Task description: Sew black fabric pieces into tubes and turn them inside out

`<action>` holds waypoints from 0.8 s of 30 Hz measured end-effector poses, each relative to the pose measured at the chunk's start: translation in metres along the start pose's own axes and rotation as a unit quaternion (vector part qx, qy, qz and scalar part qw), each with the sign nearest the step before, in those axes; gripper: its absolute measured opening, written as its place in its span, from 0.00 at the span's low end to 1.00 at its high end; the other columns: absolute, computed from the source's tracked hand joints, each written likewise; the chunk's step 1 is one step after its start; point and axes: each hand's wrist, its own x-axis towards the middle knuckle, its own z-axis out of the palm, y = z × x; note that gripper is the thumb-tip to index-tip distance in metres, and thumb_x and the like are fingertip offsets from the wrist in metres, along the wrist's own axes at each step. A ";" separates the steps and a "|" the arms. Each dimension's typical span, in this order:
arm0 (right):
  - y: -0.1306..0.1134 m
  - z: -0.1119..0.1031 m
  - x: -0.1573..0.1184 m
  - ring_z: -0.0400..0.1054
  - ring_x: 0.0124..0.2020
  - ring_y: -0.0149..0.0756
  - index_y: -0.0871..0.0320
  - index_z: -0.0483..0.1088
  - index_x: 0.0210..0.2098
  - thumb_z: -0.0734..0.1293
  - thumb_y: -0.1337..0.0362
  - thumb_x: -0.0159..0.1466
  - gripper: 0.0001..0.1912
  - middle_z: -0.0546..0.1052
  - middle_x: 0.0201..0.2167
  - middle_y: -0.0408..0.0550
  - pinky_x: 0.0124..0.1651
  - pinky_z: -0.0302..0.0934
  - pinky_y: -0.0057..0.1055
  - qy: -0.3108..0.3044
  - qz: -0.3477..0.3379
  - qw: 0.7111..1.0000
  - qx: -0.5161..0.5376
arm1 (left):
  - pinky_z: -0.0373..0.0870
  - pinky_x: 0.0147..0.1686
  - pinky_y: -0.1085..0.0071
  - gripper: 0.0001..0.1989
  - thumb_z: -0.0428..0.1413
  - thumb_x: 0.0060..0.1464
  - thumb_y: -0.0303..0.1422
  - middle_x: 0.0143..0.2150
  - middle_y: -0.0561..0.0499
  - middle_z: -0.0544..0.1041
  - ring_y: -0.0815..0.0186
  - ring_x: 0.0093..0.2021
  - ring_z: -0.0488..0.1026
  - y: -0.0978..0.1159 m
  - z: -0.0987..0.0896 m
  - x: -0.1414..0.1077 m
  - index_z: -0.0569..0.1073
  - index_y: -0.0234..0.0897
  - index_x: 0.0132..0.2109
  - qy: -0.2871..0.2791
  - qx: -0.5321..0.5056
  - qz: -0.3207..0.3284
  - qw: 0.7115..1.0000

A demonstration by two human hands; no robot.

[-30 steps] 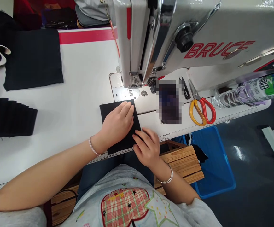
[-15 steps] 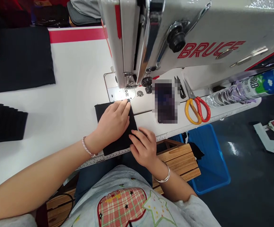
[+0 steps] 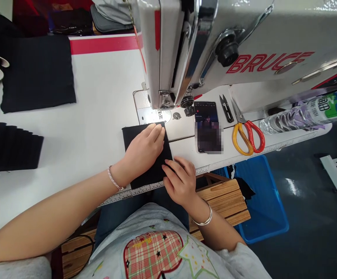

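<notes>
Person seated at a sewing machine (image 3: 215, 42), both hands on a folded black cloth (image 3: 147, 180) lying flat on the table (image 3: 83, 97), just in front of the machine's presser foot (image 3: 160, 114).

Left hand (image 3: 143, 149): flat on top of the cloth, fingers close together and pointing toward the machine, no pinch. Beaded bracelet on the wrist. Right hand (image 3: 180, 182): nearer the person, fingers a little spread and curved, tips resting on the cloth's near right edge. Metal bangle on the wrist. Neither hand visibly gripping; both just pressing or resting.

Right of the machine's needle area, on the table: phone (image 3: 206, 126), partly blurred, thread snips (image 3: 226, 109), red-and-yellow scissors (image 3: 248, 135), plastic water bottle (image 3: 290, 116). Left of the machine: flat black cloth pieces (image 3: 37, 73) and a stacked, fanned pile of black cloth (image 3: 8, 147). Below the table edge, right of the machine's front: wooden seat (image 3: 220, 201) and blue bin (image 3: 264, 201) with black scraps.
</notes>
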 end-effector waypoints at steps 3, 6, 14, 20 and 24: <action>0.000 0.001 0.001 0.66 0.52 0.46 0.58 0.75 0.46 0.64 0.71 0.63 0.14 0.79 0.47 0.49 0.51 0.63 0.43 -0.002 0.002 1.000 -0.002 | 0.73 0.53 0.56 0.16 0.46 0.62 0.25 0.51 0.32 0.73 0.50 0.54 0.70 -0.001 0.001 0.001 0.69 0.18 0.53 0.004 0.012 0.011 1.000; 0.001 0.001 0.003 0.66 0.52 0.46 0.58 0.74 0.46 0.64 0.71 0.63 0.14 0.79 0.48 0.49 0.52 0.63 0.43 -0.003 0.005 1.000 -0.003 | 0.73 0.54 0.57 0.16 0.46 0.63 0.25 0.51 0.32 0.73 0.51 0.54 0.70 -0.003 0.002 0.002 0.70 0.18 0.53 0.011 0.021 0.016 1.000; 0.004 0.001 0.013 0.65 0.53 0.45 0.56 0.74 0.47 0.64 0.71 0.63 0.15 0.79 0.49 0.47 0.54 0.62 0.43 -0.024 0.027 0.999 -0.010 | 0.72 0.55 0.55 0.16 0.45 0.63 0.25 0.49 0.35 0.73 0.53 0.53 0.71 -0.012 0.006 0.008 0.70 0.23 0.53 0.013 -0.027 -0.015 0.999; 0.005 0.001 0.019 0.65 0.52 0.44 0.57 0.74 0.47 0.63 0.71 0.64 0.14 0.79 0.49 0.47 0.54 0.61 0.43 -0.030 0.029 0.999 -0.014 | 0.72 0.55 0.56 0.16 0.44 0.63 0.25 0.48 0.34 0.73 0.53 0.52 0.71 -0.015 0.006 0.011 0.70 0.22 0.52 0.017 -0.019 -0.015 1.000; 0.006 0.001 0.019 0.65 0.52 0.44 0.55 0.75 0.47 0.63 0.71 0.64 0.14 0.79 0.48 0.47 0.54 0.61 0.42 -0.029 0.028 0.999 -0.017 | 0.72 0.55 0.56 0.16 0.43 0.63 0.25 0.49 0.35 0.73 0.53 0.53 0.70 -0.015 0.007 0.010 0.70 0.23 0.52 0.011 -0.023 -0.018 1.000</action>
